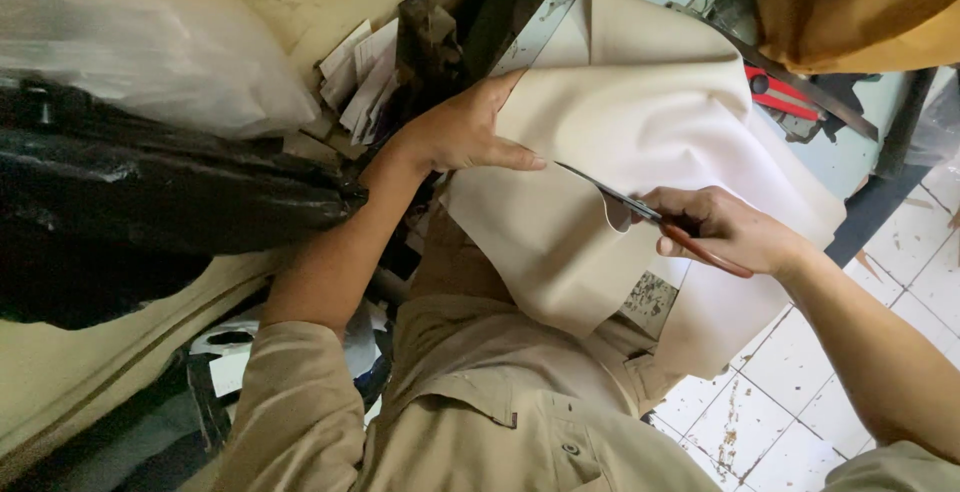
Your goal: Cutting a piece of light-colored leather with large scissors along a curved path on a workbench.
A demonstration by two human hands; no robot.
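A large cream sheet of leather-like material (640,102) lies over a worn table (850,147) and hangs off its near edge. My left hand (460,132) presses flat on the sheet's left side, thumb stretched toward the cut. My right hand (725,227) grips scissors (625,202) with brown handles. Their dark blades point left into the sheet, where a curved cut edge curls down just below the blades.
Red-handled pliers (775,92) lie on the table at the right, next to a brown bundle (860,7). Black plastic (150,202) and a clear bag (150,42) pile at the left, with paper scraps (360,72) behind. White tiled floor (780,412) shows lower right.
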